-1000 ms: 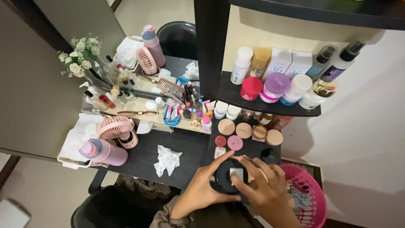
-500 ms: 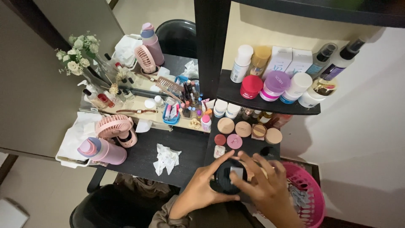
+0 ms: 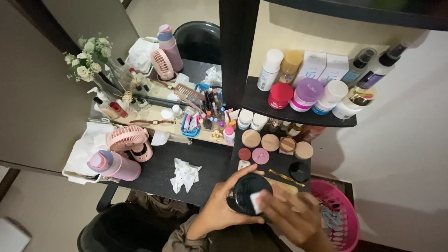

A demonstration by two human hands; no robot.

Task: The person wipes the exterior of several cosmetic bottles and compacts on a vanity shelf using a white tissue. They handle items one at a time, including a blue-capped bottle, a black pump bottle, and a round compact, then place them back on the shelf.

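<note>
A black bench [image 3: 205, 163] carries the clutter. Just beyond the hands lie round compacts [image 3: 269, 142] in tan, red and pink, a gold chain [image 3: 285, 177] and a small black lid [image 3: 298, 171]. These sit close to the far side of the hands. A crumpled tissue [image 3: 184, 174] lies to the left, apart from the hands. Further left stand a pink fan [image 3: 130, 142] and a pink bottle [image 3: 112, 166] lying on its side. A pink basket [image 3: 343, 212] sits at the lower right, just beside the right hand. A shelf [image 3: 298, 116] above holds jars and bottles, well clear of the hands.

The black disc [image 3: 249, 192] is at the bench's near edge, between both hands. It is round, so it has no long axis; its flat face is turned up toward the camera, slightly tilted.

The left hand [image 3: 221, 207] cups the disc from the left, its grip curled round the rim with the thumb at the bottom edge. The right hand [image 3: 291, 217] is blurred; its grip pinches a small white pad [image 3: 256, 202] against the disc's face, at its lower right part.
</note>
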